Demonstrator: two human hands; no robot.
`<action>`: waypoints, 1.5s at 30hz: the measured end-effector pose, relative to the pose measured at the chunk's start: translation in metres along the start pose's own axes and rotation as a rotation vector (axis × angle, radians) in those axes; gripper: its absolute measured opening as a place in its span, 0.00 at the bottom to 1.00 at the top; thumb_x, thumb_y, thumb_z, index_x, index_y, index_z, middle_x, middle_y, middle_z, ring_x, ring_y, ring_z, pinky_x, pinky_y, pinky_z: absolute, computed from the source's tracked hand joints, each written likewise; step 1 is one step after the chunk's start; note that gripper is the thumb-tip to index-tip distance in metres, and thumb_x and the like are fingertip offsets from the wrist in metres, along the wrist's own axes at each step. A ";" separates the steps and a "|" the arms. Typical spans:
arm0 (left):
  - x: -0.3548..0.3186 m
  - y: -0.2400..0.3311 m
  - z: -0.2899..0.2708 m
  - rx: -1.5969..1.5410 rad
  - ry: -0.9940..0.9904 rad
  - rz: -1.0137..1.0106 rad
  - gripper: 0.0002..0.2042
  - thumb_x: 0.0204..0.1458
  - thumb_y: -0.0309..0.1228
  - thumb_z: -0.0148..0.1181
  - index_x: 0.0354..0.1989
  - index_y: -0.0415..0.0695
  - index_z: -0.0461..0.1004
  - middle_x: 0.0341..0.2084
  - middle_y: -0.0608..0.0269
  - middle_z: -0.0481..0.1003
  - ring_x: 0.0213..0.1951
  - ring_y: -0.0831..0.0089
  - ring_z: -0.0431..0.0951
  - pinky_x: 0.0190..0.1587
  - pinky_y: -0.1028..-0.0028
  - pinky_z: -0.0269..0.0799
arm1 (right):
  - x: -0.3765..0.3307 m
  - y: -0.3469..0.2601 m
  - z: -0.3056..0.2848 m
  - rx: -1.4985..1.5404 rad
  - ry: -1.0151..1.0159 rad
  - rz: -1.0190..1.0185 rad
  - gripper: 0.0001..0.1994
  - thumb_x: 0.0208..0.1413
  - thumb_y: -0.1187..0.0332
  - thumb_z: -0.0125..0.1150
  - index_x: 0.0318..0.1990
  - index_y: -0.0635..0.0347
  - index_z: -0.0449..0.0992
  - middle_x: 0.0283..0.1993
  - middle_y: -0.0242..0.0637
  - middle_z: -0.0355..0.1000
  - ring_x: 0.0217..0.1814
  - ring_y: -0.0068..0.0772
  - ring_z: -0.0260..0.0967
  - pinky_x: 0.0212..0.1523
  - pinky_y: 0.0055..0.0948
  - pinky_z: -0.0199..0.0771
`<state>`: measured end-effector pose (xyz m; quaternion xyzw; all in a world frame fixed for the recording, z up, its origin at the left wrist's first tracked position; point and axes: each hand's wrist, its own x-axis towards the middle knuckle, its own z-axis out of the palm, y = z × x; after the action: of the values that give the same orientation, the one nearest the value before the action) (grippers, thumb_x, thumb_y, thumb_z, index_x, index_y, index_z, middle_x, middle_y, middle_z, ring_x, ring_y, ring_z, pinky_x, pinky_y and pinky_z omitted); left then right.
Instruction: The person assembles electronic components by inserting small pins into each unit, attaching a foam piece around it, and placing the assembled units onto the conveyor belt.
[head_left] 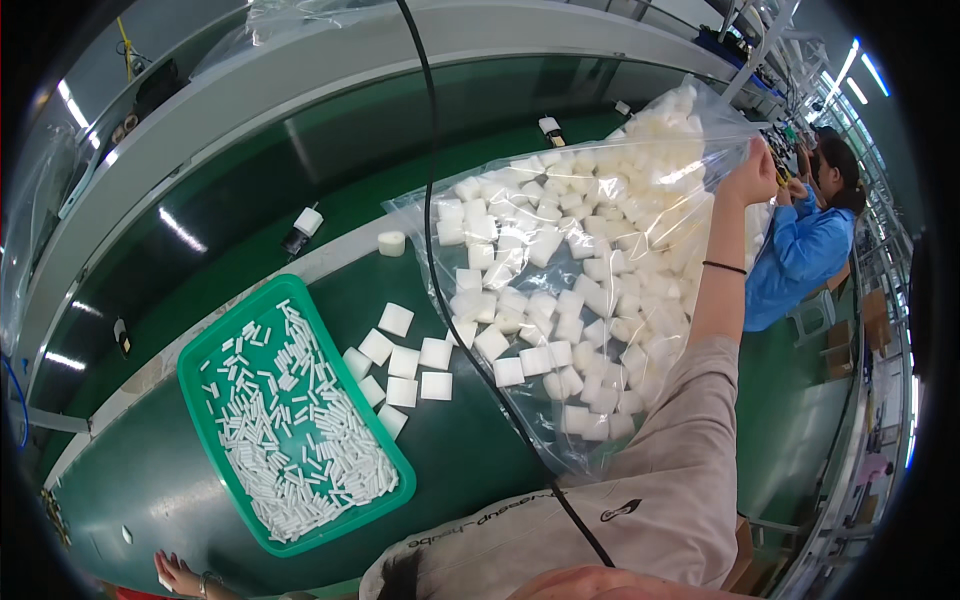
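Observation:
A large clear plastic bag [625, 300], full of white sponge-like blocks, lies across the right side of the green work surface. My right hand [757, 172], with a dark band round its wrist, is closed on the bag's gathered upper right edge and holds it up. At the lower left edge my left hand [178, 574] stretches outward, partly cut off, with what looks like a small white piece at its closed fingers. Between them stands a green tray [297, 415] of short white sticks. Several loose white blocks [403, 362] lie between tray and bag.
A black cable [432, 180] hangs across the view in front of the bag. Beyond a pale rail runs a green conveyor [360, 190] carrying small black-and-white parts [300, 231]. A co-worker in blue [800, 245] sits at the right.

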<state>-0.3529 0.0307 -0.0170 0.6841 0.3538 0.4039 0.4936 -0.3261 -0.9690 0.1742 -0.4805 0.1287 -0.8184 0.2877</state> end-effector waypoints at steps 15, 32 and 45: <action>0.047 -0.048 -0.007 -0.030 -0.128 0.034 0.15 0.51 0.37 0.50 0.45 0.47 0.68 0.41 0.66 0.72 0.39 0.71 0.70 0.42 0.74 0.62 | 0.041 0.025 0.039 -0.112 0.042 0.008 0.11 0.48 0.68 0.57 0.34 0.68 0.76 0.30 0.39 0.74 0.31 0.24 0.69 0.34 0.20 0.67; -0.048 0.045 0.177 -0.063 -0.501 0.419 0.11 0.53 0.30 0.47 0.42 0.39 0.67 0.34 0.61 0.73 0.29 0.79 0.69 0.30 0.82 0.63 | -0.176 -0.272 -0.115 -0.498 -1.383 -0.032 0.20 0.37 0.74 0.63 0.43 0.59 0.71 0.46 0.42 0.67 0.47 0.40 0.65 0.44 0.29 0.66; -0.098 0.063 0.174 -0.197 -0.881 0.182 0.09 0.53 0.29 0.47 0.39 0.37 0.67 0.31 0.62 0.71 0.27 0.81 0.66 0.30 0.83 0.62 | -0.306 -0.264 -0.121 -0.990 -1.331 0.036 0.20 0.45 0.61 0.57 0.42 0.64 0.65 0.51 0.48 0.60 0.50 0.51 0.58 0.45 0.42 0.61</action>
<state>-0.2316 -0.1402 -0.0089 0.7686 0.0085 0.1479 0.6223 -0.4079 -0.5833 0.0232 -0.9333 0.2845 -0.2069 0.0723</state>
